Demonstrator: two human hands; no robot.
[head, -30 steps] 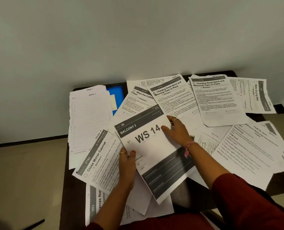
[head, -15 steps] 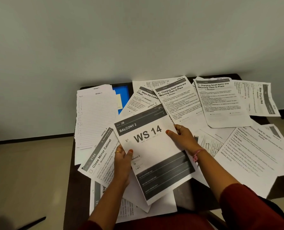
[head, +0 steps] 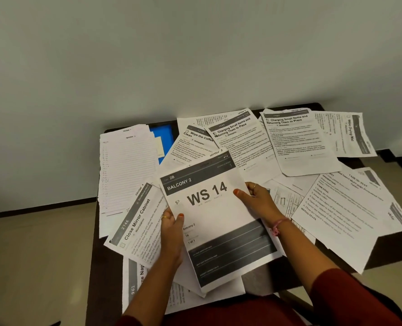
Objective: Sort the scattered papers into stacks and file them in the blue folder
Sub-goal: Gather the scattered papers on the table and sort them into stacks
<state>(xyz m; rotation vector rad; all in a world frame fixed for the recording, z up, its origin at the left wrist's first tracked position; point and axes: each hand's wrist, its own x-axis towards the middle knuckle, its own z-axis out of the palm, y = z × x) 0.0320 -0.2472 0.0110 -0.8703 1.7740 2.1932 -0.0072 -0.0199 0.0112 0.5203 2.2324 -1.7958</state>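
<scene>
Sorting has just begun: our left hand (head: 171, 228) and right hand (head: 257, 201) pinch the WS 14 sheet (head: 215, 222). Next, we probably start a stack beside our grip.

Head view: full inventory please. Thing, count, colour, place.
WS 14 sheet: 1, white with dark bands, centre, held at both side edges
Close Mirror Cabinet sheet: 1, white, left of it
Charging Small Items sheets: 2, white, far centre and right
Wipe Drying Mat sheet: 1, white, far right
lined pages: stack, white, far left
blue folder: 1, far left, mostly covered
table: 1, dark
left hand: grip on the sheet's left edge
right hand: grip on its right edge
</scene>
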